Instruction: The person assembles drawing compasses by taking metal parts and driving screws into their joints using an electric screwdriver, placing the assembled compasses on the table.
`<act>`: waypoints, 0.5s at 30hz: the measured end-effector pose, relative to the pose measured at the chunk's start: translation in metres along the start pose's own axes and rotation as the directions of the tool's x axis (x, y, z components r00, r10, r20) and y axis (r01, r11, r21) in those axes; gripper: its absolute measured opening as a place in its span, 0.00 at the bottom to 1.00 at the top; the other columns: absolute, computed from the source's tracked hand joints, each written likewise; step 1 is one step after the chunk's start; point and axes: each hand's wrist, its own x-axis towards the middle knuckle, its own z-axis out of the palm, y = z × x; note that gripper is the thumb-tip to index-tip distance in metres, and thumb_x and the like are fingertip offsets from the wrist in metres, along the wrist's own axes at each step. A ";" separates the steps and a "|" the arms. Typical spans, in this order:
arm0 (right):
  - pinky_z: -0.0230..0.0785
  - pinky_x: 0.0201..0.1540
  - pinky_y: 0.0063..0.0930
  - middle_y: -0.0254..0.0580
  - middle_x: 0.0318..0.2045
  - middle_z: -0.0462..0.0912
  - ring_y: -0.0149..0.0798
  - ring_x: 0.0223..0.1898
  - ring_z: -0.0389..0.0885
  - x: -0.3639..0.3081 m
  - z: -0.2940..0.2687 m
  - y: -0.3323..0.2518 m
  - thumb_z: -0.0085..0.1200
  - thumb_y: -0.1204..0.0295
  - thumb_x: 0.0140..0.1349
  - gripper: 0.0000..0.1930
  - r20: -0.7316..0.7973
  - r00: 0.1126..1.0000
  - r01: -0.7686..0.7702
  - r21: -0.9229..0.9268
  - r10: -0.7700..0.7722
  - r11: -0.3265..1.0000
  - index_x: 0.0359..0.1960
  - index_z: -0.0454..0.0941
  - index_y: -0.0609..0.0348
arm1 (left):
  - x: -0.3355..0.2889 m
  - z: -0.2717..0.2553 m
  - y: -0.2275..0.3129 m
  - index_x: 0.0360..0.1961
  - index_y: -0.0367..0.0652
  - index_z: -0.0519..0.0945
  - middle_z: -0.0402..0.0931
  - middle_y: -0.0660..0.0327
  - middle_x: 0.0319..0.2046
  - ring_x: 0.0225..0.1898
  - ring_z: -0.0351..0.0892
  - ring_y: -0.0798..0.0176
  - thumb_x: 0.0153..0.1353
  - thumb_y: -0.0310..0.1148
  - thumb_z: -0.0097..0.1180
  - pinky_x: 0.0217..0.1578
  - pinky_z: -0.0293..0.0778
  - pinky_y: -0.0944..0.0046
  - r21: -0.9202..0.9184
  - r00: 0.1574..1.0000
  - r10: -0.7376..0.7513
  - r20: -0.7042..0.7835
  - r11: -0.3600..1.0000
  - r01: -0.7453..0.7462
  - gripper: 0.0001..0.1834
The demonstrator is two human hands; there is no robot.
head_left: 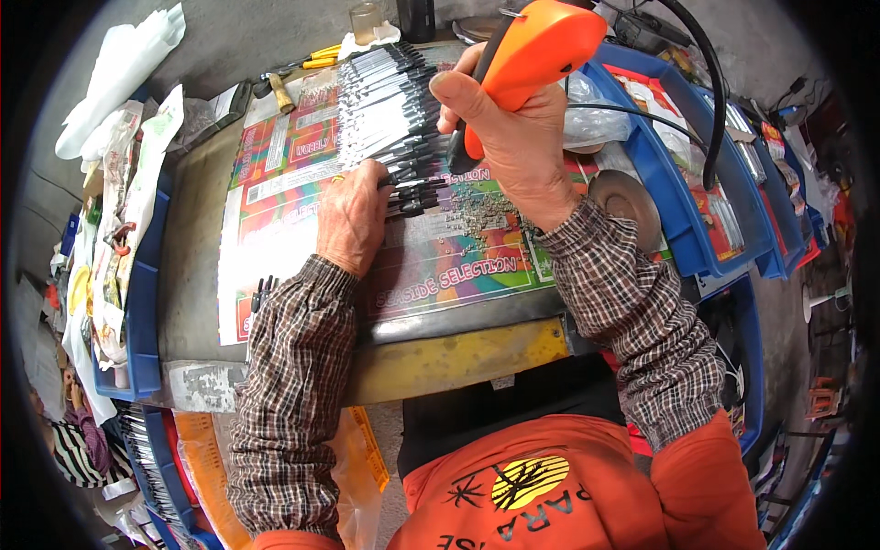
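Observation:
My right hand (pixel 513 137) is wrapped round an orange and black handheld power screwdriver (pixel 550 41), whose dark tip points down toward the table. My left hand (pixel 353 215) is closed at the near end of a long row of slim silver pieces with black ends (pixel 380 101). Its fingertips pinch the black end of one such piece, partly hidden by the hand. Beside that, more black-ended pieces (pixel 417 195) lie together. Many tiny metal screws (pixel 481 215) are scattered on the printed cardboard sheet (pixel 440 266), just below the screwdriver's tip.
Blue bins with packets (pixel 683 234) stand on the right, and another blue bin (pixel 142 302) on the left. A round metal dish (pixel 628 206) lies by my right wrist. A wooden-handled tool (pixel 280 93) and yellow-handled tools (pixel 321 60) lie at the back. Black cable (pixel 710 82) curves overhead.

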 end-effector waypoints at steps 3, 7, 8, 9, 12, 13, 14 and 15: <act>0.68 0.25 0.18 0.32 0.27 0.73 0.26 0.23 0.74 -0.001 0.004 0.005 0.60 0.72 0.53 0.08 0.006 1.000 0.018 -0.002 -0.018 1.000 0.29 0.74 0.61 | 0.000 0.000 -0.003 0.34 0.40 0.69 0.73 0.49 0.27 0.32 0.73 0.46 0.52 0.25 0.53 0.34 0.66 0.53 -0.005 1.000 -0.024 -0.015 1.000 0.024 0.09; 0.69 0.25 0.17 0.32 0.28 0.74 0.26 0.23 0.75 -0.003 0.005 0.006 0.61 0.72 0.53 0.08 0.013 1.000 0.004 -0.002 -0.004 1.000 0.28 0.74 0.61 | 0.001 0.001 -0.004 0.34 0.39 0.69 0.73 0.50 0.26 0.32 0.73 0.46 0.52 0.24 0.53 0.34 0.66 0.53 -0.011 1.000 0.002 -0.009 1.000 -0.002 0.08; 0.69 0.25 0.17 0.32 0.29 0.74 0.26 0.23 0.75 -0.003 0.005 0.007 0.61 0.72 0.53 0.08 0.012 1.000 0.000 0.004 0.000 1.000 0.27 0.74 0.61 | 0.001 0.001 -0.004 0.34 0.39 0.69 0.73 0.50 0.26 0.32 0.73 0.46 0.52 0.24 0.53 0.34 0.66 0.53 -0.012 1.000 0.003 -0.008 1.000 -0.003 0.08; 0.69 0.25 0.17 0.32 0.29 0.74 0.26 0.23 0.75 -0.003 0.005 0.007 0.61 0.72 0.53 0.08 0.010 1.000 0.000 0.003 0.000 1.000 0.27 0.74 0.61 | 0.000 0.001 -0.004 0.34 0.39 0.69 0.73 0.50 0.27 0.32 0.72 0.46 0.53 0.24 0.52 0.34 0.66 0.53 -0.018 1.000 -0.003 0.006 1.000 0.004 0.08; 0.68 0.25 0.17 0.33 0.29 0.75 0.25 0.23 0.75 -0.003 0.008 0.007 0.62 0.72 0.52 0.08 -0.015 1.000 -0.010 0.027 0.010 1.000 0.26 0.74 0.60 | -0.001 0.000 -0.004 0.35 0.39 0.70 0.72 0.51 0.28 0.32 0.72 0.46 0.53 0.23 0.52 0.33 0.67 0.54 -0.014 1.000 0.012 0.015 1.000 -0.012 0.08; 0.68 0.25 0.17 0.32 0.28 0.75 0.25 0.23 0.75 -0.002 0.009 0.005 0.62 0.72 0.52 0.08 -0.019 1.000 -0.017 0.034 0.017 0.999 0.26 0.74 0.60 | -0.002 0.000 -0.004 0.35 0.39 0.70 0.72 0.51 0.28 0.32 0.72 0.46 0.53 0.23 0.52 0.33 0.66 0.54 -0.007 0.999 0.032 0.010 0.999 -0.032 0.08; 0.67 0.25 0.16 0.32 0.28 0.75 0.25 0.23 0.75 -0.001 0.008 0.004 0.62 0.72 0.52 0.08 -0.025 0.999 -0.019 0.034 0.020 0.999 0.25 0.74 0.60 | -0.001 0.001 -0.004 0.35 0.39 0.70 0.72 0.51 0.28 0.32 0.72 0.46 0.53 0.23 0.52 0.33 0.66 0.54 -0.010 0.999 0.042 0.007 0.999 -0.042 0.08; 0.67 0.25 0.16 0.32 0.28 0.75 0.25 0.23 0.75 0.000 0.006 0.005 0.62 0.72 0.52 0.08 -0.030 0.999 -0.012 0.027 0.013 1.000 0.25 0.74 0.60 | -0.001 0.003 -0.005 0.35 0.39 0.70 0.72 0.51 0.28 0.32 0.72 0.46 0.53 0.23 0.52 0.33 0.66 0.54 -0.002 0.999 0.050 0.009 0.999 -0.050 0.08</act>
